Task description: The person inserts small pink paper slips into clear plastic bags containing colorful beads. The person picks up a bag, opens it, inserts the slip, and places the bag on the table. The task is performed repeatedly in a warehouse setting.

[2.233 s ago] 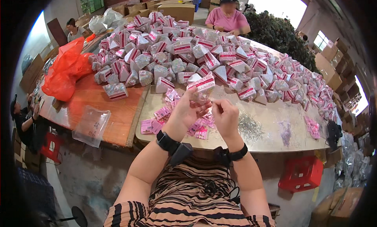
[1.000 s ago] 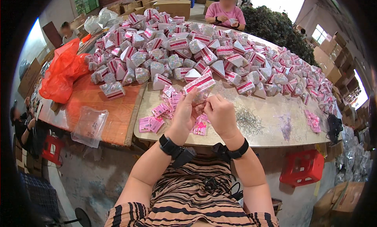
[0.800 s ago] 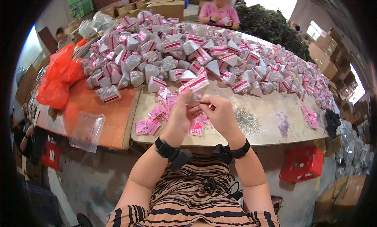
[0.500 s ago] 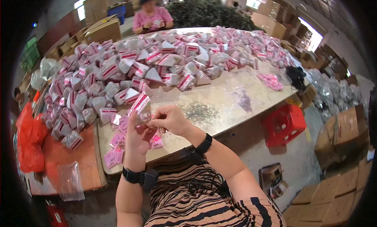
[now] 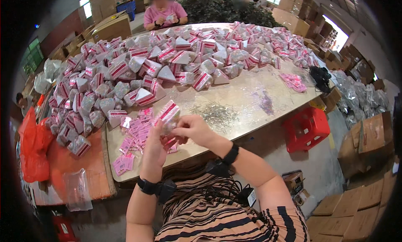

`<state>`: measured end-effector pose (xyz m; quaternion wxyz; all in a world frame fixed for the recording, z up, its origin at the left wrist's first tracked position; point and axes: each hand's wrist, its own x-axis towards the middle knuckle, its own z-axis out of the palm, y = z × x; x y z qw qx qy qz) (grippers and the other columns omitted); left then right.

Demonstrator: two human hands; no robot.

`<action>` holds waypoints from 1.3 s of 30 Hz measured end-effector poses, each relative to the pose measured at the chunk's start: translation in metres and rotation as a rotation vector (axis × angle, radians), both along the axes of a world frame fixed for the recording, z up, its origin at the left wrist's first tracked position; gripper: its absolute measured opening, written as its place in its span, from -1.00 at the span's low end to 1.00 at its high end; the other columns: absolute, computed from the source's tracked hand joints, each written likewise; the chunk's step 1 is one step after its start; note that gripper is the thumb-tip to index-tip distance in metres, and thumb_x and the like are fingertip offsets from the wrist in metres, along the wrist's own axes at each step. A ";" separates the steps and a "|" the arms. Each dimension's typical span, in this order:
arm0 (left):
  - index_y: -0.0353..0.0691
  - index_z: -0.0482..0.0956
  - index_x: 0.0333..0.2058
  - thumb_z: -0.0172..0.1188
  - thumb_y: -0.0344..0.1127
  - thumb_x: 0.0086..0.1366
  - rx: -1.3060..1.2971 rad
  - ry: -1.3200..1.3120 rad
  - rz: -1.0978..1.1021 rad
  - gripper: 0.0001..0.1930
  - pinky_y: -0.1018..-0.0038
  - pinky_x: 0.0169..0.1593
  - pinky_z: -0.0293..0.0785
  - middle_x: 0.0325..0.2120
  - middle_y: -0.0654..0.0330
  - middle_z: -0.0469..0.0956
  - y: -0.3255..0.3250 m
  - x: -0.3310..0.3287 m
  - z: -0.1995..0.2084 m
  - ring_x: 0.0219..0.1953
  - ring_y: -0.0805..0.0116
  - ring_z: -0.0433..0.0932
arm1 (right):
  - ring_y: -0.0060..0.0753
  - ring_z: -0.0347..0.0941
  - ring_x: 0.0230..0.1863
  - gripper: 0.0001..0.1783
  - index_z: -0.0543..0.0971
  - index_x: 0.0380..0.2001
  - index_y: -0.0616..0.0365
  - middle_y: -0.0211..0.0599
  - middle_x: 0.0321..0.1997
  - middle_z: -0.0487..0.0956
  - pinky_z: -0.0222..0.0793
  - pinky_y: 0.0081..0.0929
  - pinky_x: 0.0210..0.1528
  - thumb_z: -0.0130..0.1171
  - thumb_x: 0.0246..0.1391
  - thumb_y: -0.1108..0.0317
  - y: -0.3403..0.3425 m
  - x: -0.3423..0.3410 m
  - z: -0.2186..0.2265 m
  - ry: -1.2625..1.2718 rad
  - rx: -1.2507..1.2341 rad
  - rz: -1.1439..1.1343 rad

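Across the counter (image 5: 251,99) lie heaps of packets (image 5: 138,70). Near its front edge, your left hand (image 5: 153,152) and right hand (image 5: 194,131) close their fingers on one packet (image 5: 167,114), its long axis tilting up to the far right.

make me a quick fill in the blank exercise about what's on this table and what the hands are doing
1. Both hands, the left hand and the right hand, hold one small ____ with a red and white label.
2. The plastic crate on the floor beside the table is ____ in colour.
3. The flat cards lying loose near the hands are ____.
4. Each wrist wears a ____ band.

Missing words: packet; red; pink; black
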<state>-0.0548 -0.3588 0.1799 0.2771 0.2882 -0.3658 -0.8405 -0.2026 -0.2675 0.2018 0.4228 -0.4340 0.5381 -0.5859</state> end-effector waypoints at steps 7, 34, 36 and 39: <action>-0.27 0.28 0.15 0.06 -0.11 0.37 -0.295 -0.160 0.143 -0.51 0.51 -0.09 0.37 -0.15 0.15 0.51 -0.004 0.026 0.013 -0.13 0.44 0.47 | -0.44 0.57 -0.36 -0.79 0.58 -0.37 0.28 -0.18 -0.40 0.63 0.49 -0.49 -0.24 0.20 0.11 0.31 0.035 -0.153 0.029 -0.005 -0.019 -0.349; -0.35 0.57 -0.22 0.19 -0.42 0.25 -0.843 -0.343 0.041 -0.84 0.57 -0.19 0.44 -0.38 0.23 0.58 0.014 0.017 -0.022 -0.31 0.53 0.51 | -0.36 0.43 -0.24 -0.81 0.56 -0.37 0.05 -0.43 -0.30 0.50 0.29 -0.35 -0.12 0.28 -0.15 0.39 0.147 -0.098 -0.075 1.572 -0.228 -0.371; -0.34 0.57 -0.21 0.19 -0.42 0.24 -0.864 -0.340 0.073 -0.84 0.56 -0.21 0.44 -0.39 0.23 0.58 0.010 0.023 -0.022 -0.33 0.52 0.51 | -0.36 0.44 -0.29 -0.87 0.56 -0.44 0.06 -0.45 -0.35 0.52 0.31 -0.36 -0.16 0.25 -0.15 0.44 0.145 -0.098 -0.071 1.494 -0.264 -0.339; -0.35 0.57 -0.22 0.21 -0.42 0.21 -0.922 -0.408 0.103 -0.82 0.53 -0.26 0.43 -0.40 0.19 0.58 0.004 0.029 -0.026 -0.35 0.48 0.52 | -0.33 0.44 -0.31 -0.88 0.55 -0.44 0.08 -0.43 -0.34 0.53 0.34 -0.37 -0.19 0.23 -0.15 0.47 0.146 -0.102 -0.069 1.465 -0.253 -0.328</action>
